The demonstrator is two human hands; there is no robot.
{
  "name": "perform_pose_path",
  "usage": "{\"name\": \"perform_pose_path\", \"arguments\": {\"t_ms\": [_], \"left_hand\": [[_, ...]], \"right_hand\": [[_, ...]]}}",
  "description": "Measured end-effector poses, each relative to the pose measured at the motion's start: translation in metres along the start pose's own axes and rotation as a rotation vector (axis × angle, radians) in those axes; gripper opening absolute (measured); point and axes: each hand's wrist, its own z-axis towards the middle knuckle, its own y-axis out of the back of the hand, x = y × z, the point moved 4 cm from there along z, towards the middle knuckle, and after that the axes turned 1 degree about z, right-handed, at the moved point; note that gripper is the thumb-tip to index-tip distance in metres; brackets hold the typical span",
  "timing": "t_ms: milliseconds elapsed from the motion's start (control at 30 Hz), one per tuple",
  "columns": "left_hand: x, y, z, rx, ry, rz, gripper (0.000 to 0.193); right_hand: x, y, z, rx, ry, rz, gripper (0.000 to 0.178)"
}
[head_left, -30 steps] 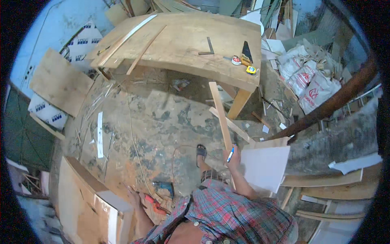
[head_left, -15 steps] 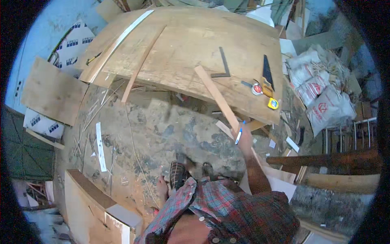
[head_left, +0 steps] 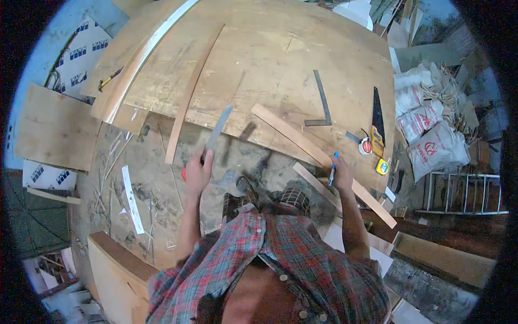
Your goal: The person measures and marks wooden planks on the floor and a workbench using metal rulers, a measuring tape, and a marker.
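My left hand (head_left: 198,171) is closed around a tool with a long grey blade (head_left: 220,128). Some black and red shows at its handle; motion blur hides its exact kind. My right hand (head_left: 341,174) grips a narrow wooden strip (head_left: 291,133) and also holds a blue and white marker (head_left: 333,167) against it. The strip slants from the front edge of the large plywood board (head_left: 259,59) down past my right wrist. On that board, beyond my right hand, lie a metal square (head_left: 324,102), a handsaw (head_left: 377,119), a tape measure (head_left: 382,166) and a round red and white item (head_left: 365,146).
Another wooden strip (head_left: 195,92) and a long white strip (head_left: 148,51) lie across the board. A hammer (head_left: 110,79) is at its left. Filled sacks (head_left: 437,146) and a metal ladder (head_left: 458,193) stand right. Offcuts, including a white strip (head_left: 133,200), litter the floor.
My left hand has come into view with the bladed tool. My right hand still holds the strip and marker, and the strip now extends past my wrist. The view has shifted with my body.
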Motion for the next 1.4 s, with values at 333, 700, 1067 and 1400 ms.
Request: {"name": "perform_pose_path", "arguments": {"t_ms": [333,700,1067,1400], "left_hand": [[-0.066,-0.096,0.146,0.042,-0.142,0.141,0.047],[-0.057,-0.233,0.243,0.207,0.059,-0.082,0.051],[-0.054,-0.259,0.277,0.387,-0.155,0.267,0.036],[-0.031,-0.219,0.248,0.31,-0.307,0.018,0.056]], "right_hand": [[-0.064,-0.012,0.004,0.097,-0.094,-0.166,0.046],[-0.075,-0.008,0.005,0.062,-0.172,-0.07,0.059],[-0.055,0.005,0.01,-0.043,-0.174,-0.165,0.06],[-0.062,0.0,0.007,0.048,-0.145,-0.318,0.056]]}}
